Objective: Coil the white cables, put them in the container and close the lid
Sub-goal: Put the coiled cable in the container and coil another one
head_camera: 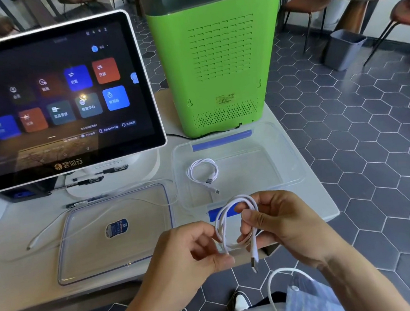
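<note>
Cable in hand: a white USB cable is gathered into a few long loops between both hands, held just above the near edge of the table; its USB plug dangles below the loops.
Right hand: the right hand has thumb and fingers closed around the top of the loops, clamped on the cable.
Left hand: the left hand pinches the lower part of the loops between thumb and fingertips, also shut on the cable.
Coiled cable: a second white cable, already coiled, lies on the floor of the container, toward its left side.
Container: a clear plastic container with blue clips sits open on the table, just behind the hands.
Lid: the clear lid lies flat to the left of the container, a blue label at its middle.
Loose cable: a third white cable sprawls uncoiled across the lid and the table to the left.
Table: a white table carries all of it.
Behind: a touchscreen terminal stands at the back left, with pens on its base; a green machine stands behind the container.
</note>
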